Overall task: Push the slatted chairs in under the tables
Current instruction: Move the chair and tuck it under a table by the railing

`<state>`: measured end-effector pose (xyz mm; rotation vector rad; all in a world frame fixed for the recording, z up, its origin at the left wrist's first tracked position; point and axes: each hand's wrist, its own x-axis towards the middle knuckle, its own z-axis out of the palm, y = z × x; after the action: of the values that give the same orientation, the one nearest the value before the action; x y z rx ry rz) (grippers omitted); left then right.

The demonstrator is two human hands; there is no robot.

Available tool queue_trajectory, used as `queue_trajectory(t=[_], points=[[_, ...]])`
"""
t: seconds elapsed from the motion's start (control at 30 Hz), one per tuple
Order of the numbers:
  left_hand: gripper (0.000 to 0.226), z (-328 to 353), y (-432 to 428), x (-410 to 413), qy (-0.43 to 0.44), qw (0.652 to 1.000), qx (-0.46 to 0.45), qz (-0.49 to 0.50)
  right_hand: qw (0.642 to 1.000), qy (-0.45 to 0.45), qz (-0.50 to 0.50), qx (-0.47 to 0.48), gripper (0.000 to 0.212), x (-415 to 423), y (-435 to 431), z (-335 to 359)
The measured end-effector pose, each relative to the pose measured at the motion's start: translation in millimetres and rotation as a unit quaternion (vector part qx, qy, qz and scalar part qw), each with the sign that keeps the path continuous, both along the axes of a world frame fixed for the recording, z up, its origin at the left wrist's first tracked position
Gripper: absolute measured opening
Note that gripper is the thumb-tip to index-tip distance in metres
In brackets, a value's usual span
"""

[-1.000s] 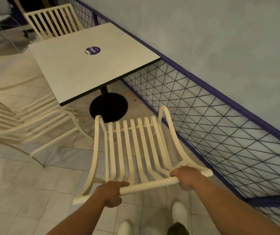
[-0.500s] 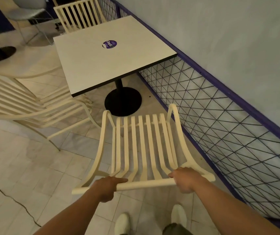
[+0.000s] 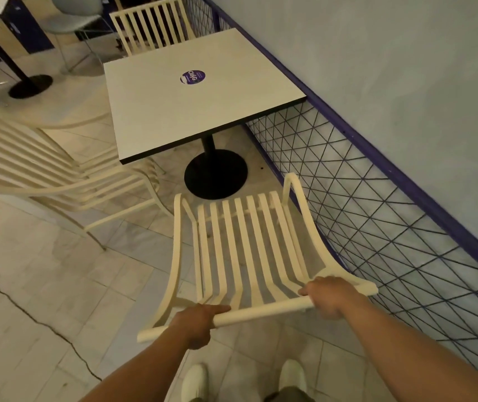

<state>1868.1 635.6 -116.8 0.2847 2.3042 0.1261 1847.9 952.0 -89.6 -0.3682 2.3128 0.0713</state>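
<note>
Head view: we've got both hands on the slatted chair (image 3: pixel 246 248) at lower centre of frame. Left hand (image 3: pixel 195 323) wraps the top rail (image 3: pixel 263 310) near its left end, fingers (image 3: pixel 220 309) curled over it with one lying along the rail. Right hand (image 3: pixel 329 297) grips the same rail near its right end, fingers (image 3: pixel 307 291) closed round it. The chair's seat points at the desk (image 3: pixel 174 111) in the upper middle; its front edge sits near the black round base (image 3: pixel 216 174), short of the desk's near edge, so not under it. The chair's right side runs just beside the mesh fence (image 3: pixel 377 213). A second slatted chair (image 3: pixel 43 169) at mid-left has its seat partly under the desk's left corner. A third slatted chair (image 3: pixel 152 24) stands at the desk's far side, top of frame. A purple sticker (image 3: pixel 192 77) is on the desk top. Our white shoes (image 3: pixel 194 381) show at the bottom edge.
</note>
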Motion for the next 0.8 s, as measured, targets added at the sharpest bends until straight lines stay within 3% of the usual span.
queue_trajectory(t=[0.4,0.8], points=[[0.069,-5,22,-4,0.025,1.0,0.011,0.006,1.0,-0.009,0.0,0.02,0.06,-18,20,0],[0.082,-6,26,-14,-0.051,0.998,0.016,0.01,0.997,-0.031,-0.063,0.008,0.073,-15,22,4]])
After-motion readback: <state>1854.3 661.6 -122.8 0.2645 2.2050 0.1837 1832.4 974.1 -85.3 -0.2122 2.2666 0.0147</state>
